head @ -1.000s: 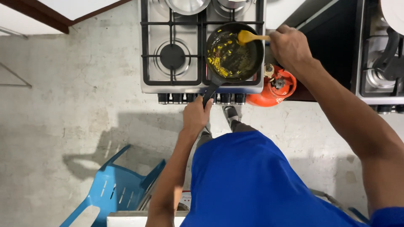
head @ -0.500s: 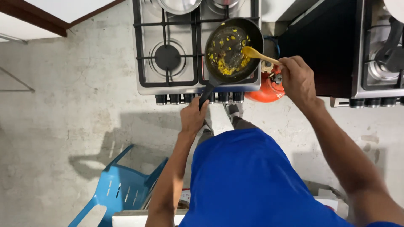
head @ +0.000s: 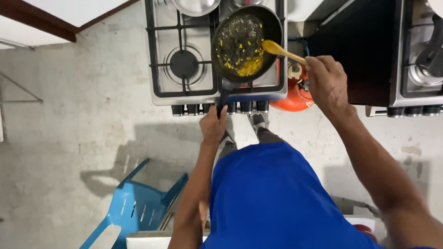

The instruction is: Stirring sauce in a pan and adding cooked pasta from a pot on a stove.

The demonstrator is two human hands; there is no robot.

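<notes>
Fingers (head: 217,121) of the left hand (head: 213,125) are curled tight around the end of the frying pan's long dark handle (head: 224,94), and over on the other side the right hand (head: 327,85) has its fingers wrapped closed on the shaft of the wooden spoon (head: 282,50), whose pale bowl dips in at the pan's right rim. The frying pan (head: 244,41) sits on the right front burner of the steel gas stove (head: 184,64), holding a dark oily mix with yellow bits heaped toward the near side. That pan looks stiff and fairly heavy for one hand, likely hot at the rim, so the handle end is the sensible place to take it; the contents are loose and wet and would slosh if it tipped. The spoon looks light, rigid, easy to steer from mid-shaft. Count it up: one pan, one spoon, two hands at work, one empty front burner (head: 183,63), one row of black knobs (head: 221,109). An orange gas cylinder (head: 290,97) stands beside the stove, and one blue plastic chair (head: 136,207) sits on the floor.
</notes>
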